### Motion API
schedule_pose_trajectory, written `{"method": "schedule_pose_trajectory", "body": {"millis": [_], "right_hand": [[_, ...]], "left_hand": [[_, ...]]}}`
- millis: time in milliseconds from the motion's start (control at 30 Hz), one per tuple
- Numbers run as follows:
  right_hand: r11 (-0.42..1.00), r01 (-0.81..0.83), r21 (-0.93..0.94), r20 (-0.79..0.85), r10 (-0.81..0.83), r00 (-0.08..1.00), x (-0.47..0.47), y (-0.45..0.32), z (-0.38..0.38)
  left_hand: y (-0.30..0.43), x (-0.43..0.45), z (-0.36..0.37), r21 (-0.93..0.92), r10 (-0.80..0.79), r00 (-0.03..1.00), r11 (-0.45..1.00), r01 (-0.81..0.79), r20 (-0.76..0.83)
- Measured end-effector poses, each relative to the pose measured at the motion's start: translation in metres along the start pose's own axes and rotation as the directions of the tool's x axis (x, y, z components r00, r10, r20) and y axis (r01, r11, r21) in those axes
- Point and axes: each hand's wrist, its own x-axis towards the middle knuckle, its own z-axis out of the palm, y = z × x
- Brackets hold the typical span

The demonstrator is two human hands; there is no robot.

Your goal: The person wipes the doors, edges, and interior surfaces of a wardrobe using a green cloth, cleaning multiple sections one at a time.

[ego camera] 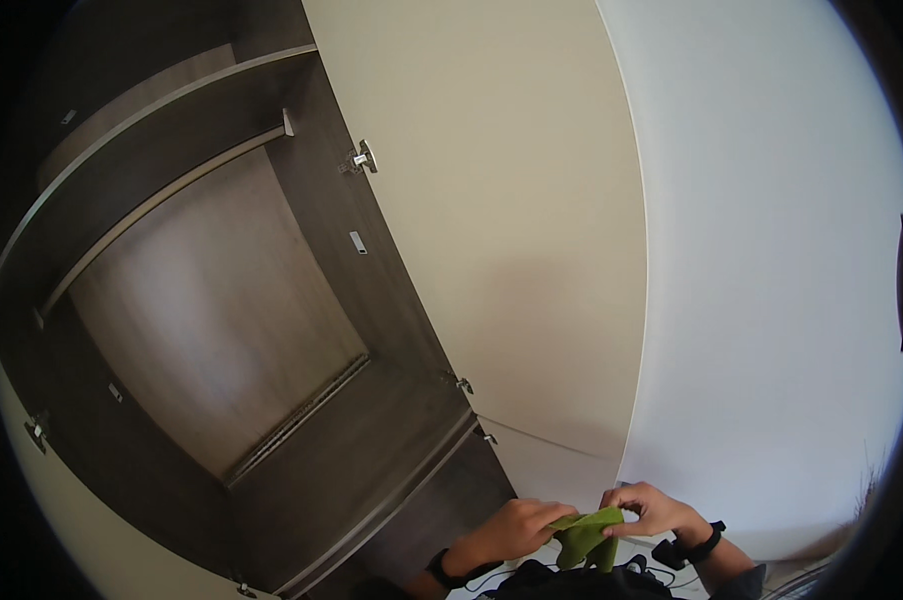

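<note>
Both my hands hold a green cloth [588,538] low in the view, in front of my body. My left hand [517,526] grips its left edge, with the fingertips partly hidden by the fabric. On the other side, my right hand [650,510] pinches the upper right corner between thumb and fingers. The cloth hangs in folds below the hands. Each wrist wears a black band. To the left stands an open wardrobe [350,450] with dark wood-grain panels, and its cream door [526,225] is swung out beyond my hands.
A hanging rail [173,191] runs below the wardrobe's upper shelf [158,90]. Metal hinges [363,157] join door and side panel. A second door [68,517] stands at the lower left. A white wall [766,262] rises at right. Cables [665,577] lie near the floor.
</note>
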Motion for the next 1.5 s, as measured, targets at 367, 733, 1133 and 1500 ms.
{"method": "schedule_pose_trajectory", "body": {"millis": [367, 733, 1133, 1500], "right_hand": [[0.956, -0.143, -0.258, 0.323, 0.225, 0.919, 0.000, -0.008, -0.029], [0.343, -0.399, -0.850, -0.345, 0.210, 0.915, -0.021, -0.012, -0.086], [0.803, -0.430, -0.413, -0.722, -0.001, 0.692, -0.038, 0.007, -0.074], [0.710, -0.081, -0.699, -0.699, -0.656, 0.284, 0.023, -0.035, -0.102]], "left_hand": [[0.008, 0.026, -0.040, 0.271, 0.117, 0.993, 0.956, -0.113, 0.004], [-0.004, 0.025, -0.033, 0.212, -0.104, 0.989, 0.969, 0.125, -0.108], [-0.033, 0.018, -0.038, 0.524, -0.207, 0.879, 0.735, 0.430, -0.431], [-0.045, 0.086, -0.041, -0.168, -0.329, 0.650, 0.939, 0.298, -0.685]]}}
